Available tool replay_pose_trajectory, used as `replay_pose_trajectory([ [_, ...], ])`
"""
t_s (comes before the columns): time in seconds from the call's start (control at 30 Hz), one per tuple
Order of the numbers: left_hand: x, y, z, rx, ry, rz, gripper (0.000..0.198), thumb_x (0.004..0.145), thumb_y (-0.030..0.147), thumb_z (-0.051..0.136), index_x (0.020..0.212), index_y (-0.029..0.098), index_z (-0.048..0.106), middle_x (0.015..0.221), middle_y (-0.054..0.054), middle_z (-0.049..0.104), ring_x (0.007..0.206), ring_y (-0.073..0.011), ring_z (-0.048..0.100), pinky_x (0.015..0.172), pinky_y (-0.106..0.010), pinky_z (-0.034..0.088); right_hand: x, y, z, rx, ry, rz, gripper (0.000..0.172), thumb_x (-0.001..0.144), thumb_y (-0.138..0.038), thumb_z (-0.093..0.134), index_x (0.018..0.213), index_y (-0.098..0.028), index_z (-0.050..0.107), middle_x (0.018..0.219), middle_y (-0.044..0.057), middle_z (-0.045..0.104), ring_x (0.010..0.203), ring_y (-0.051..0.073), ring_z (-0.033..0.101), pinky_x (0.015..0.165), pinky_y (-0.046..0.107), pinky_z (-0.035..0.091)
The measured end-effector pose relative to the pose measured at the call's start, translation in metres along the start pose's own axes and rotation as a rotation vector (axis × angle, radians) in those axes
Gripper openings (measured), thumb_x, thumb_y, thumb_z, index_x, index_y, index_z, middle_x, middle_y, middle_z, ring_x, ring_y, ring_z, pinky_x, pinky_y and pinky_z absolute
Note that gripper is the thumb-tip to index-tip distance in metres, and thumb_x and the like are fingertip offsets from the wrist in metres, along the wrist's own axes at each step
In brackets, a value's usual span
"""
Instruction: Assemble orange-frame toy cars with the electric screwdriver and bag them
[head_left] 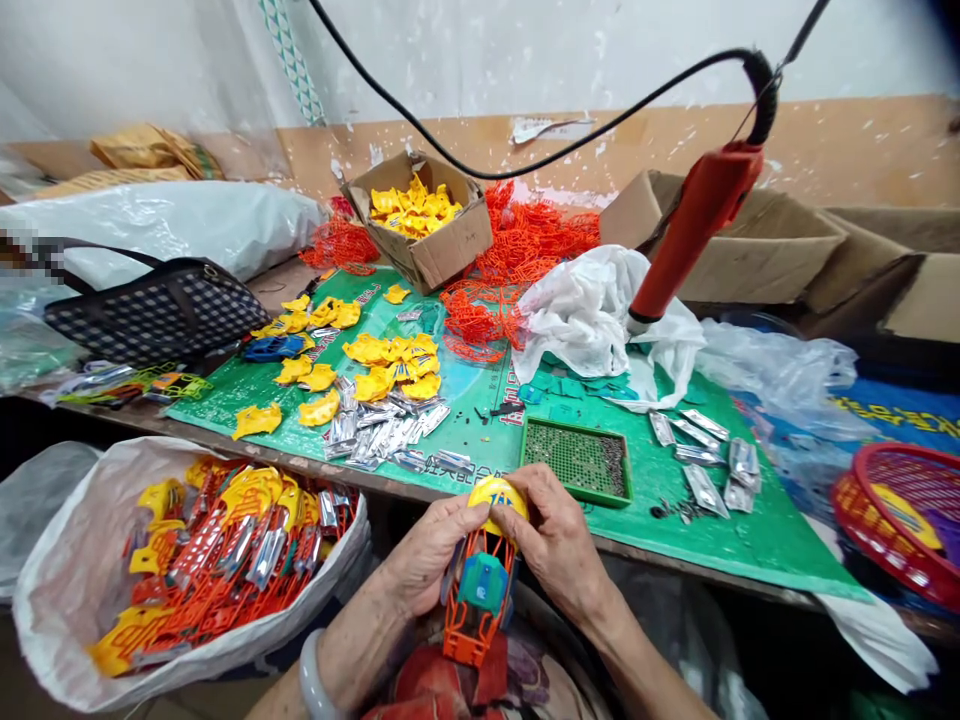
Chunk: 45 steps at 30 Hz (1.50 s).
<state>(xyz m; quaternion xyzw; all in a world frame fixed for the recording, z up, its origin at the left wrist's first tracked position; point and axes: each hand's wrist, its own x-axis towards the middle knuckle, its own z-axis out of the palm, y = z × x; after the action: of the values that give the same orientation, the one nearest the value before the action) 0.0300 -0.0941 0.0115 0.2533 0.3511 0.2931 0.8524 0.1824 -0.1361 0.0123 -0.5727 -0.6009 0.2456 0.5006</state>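
Note:
A toy car body (pixel 480 590) with an orange lattice frame, a teal block in its middle and a yellow shell (pixel 496 493) at its far end is held over my lap. My left hand (pixel 431 550) grips its left side, thumb on the yellow shell. From the right, my right hand (pixel 559 540) closes its fingers around the same yellow end. Just beyond, on the table, lie silver plastic parts (pixel 386 435) and yellow shells (pixel 394 365). A green tray of small screws (pixel 574 460) sits close to my right hand.
A red electric screwdriver (pixel 694 235) hangs from a black cable at right. A white sack (pixel 67 610) of assembled orange and yellow parts stands at lower left. At the back are a cardboard box (pixel 454 245) of yellow pieces and orange frames (pixel 540 235). A red basket (pixel 885 550) is far right.

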Motion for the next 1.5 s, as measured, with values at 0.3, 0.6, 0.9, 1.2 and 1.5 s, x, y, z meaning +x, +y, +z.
replay_pose_trajectory([
  [0.3,0.006,-0.011,0.003,-0.005,0.003,-0.096,0.025,0.08,0.027,0.071,0.097,0.01,0.071,0.08,-0.008,0.073,0.064,-0.0155,0.067,0.061,-0.025,0.053,-0.005,-0.005,-0.024,-0.413,0.109,-0.054,0.036,0.088,-0.031,0.058,0.123,-0.027,0.058,0.121,0.014,0.056,0.105,0.031,0.06,0.08,0.046,0.055],
  [0.6,-0.006,-0.02,0.014,0.037,0.133,-0.155,0.03,0.075,0.036,0.073,0.089,0.011,0.068,0.06,-0.007,0.07,0.046,-0.0195,0.065,0.044,-0.028,0.051,0.067,0.017,-0.181,-0.412,0.926,-0.023,0.075,0.069,-0.045,0.077,0.134,-0.019,0.051,0.134,0.02,0.045,0.112,0.032,0.056,0.082,0.046,0.051],
  [0.9,-0.012,-0.026,0.009,0.044,0.128,-0.165,0.027,0.078,0.036,0.071,0.087,0.011,0.069,0.061,-0.008,0.07,0.048,-0.0189,0.065,0.048,-0.03,0.055,0.161,0.018,-0.15,0.254,0.285,-0.093,0.067,0.071,-0.055,0.068,0.127,-0.027,0.047,0.119,0.009,0.063,0.099,0.023,0.065,0.074,0.04,0.054],
  [1.2,-0.009,-0.021,0.003,0.083,0.103,-0.179,0.029,0.078,0.034,0.072,0.09,0.008,0.07,0.064,-0.008,0.07,0.048,-0.0153,0.062,0.048,-0.027,0.055,0.161,-0.019,-0.12,0.427,0.133,0.049,0.066,0.06,-0.039,0.076,0.118,-0.024,0.048,0.08,-0.004,0.061,0.065,0.015,0.066,0.069,0.038,0.057],
  [1.5,-0.008,-0.023,-0.001,0.096,0.085,-0.186,0.031,0.08,0.037,0.07,0.091,0.008,0.07,0.066,-0.008,0.071,0.051,-0.0163,0.064,0.048,-0.026,0.053,0.148,-0.04,-0.12,0.371,0.393,0.031,0.05,0.063,-0.039,0.079,0.094,-0.021,0.045,0.08,-0.002,0.059,0.062,0.017,0.067,0.063,0.04,0.058],
])
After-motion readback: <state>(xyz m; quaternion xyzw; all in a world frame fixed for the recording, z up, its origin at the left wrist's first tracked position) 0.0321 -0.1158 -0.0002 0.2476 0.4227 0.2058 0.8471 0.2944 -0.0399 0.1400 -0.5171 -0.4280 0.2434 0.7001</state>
